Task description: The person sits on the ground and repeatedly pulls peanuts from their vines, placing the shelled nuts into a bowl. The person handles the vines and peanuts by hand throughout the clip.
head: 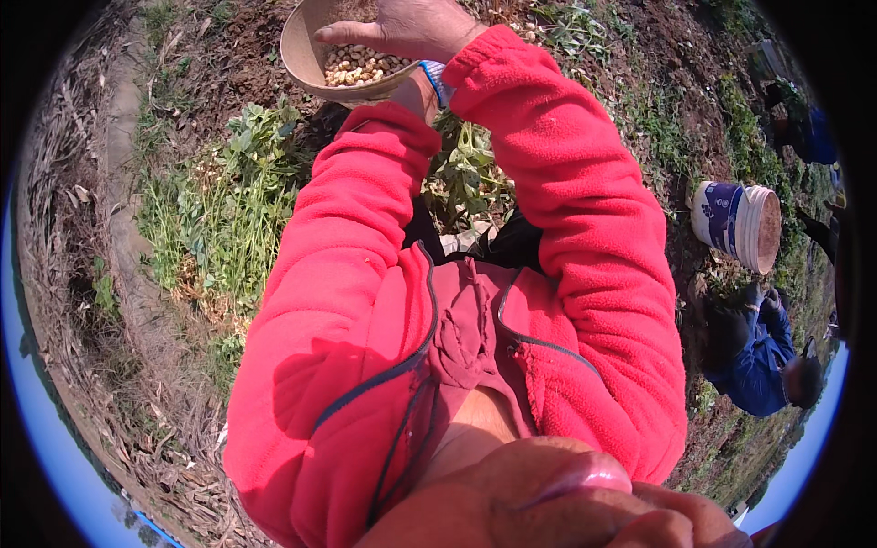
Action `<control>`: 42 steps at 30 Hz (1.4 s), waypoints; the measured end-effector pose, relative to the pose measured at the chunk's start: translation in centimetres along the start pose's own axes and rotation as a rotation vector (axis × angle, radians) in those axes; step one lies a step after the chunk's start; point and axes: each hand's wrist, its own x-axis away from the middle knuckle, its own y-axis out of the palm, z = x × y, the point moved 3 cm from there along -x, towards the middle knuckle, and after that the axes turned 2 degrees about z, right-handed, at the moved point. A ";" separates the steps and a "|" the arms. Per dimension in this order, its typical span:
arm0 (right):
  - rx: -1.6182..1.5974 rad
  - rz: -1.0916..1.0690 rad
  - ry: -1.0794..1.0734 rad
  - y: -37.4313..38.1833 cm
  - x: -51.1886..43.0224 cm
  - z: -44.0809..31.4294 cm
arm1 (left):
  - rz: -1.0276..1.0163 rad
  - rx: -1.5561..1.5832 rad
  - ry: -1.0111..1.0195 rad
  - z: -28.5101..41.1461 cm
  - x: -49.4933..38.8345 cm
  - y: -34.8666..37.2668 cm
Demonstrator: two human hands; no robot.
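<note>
At the top edge, a beige bowl-shaped container (301, 55) holds unshelled peanuts (363, 67). My bare right hand (404, 29) is over its right side, thumb stretched left across the opening; its fingers are largely cut off by the picture's edge, so a hold cannot be told. My left hand (434, 74) wears a pale glove with a blue cuff edge, beside the container's lower right. Most of that glove lies hidden behind my right wrist and sleeve. Uprooted leafy plants (469, 161) lie beneath my forearms, near my knees.
Leafy plants (212, 219) are heaped on the left beside a dry dirt strip (127, 171). On the right a white and blue bucket (733, 222) lies tilted in view, near a co-worker in blue (757, 356). Another person in blue (815, 133) is farther up at the right.
</note>
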 end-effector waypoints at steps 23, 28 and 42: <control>0.485 -0.167 0.390 -16.3 13.5 10.8 | -0.351 0.816 0.049 3.5 1.6 3.9; -0.739 -0.261 0.977 -16.3 14.7 10.7 | -0.145 0.270 0.084 2.4 0.5 4.2; -0.057 -0.232 0.797 -12.0 11.6 6.5 | 0.031 0.417 0.025 0.9 -0.9 3.2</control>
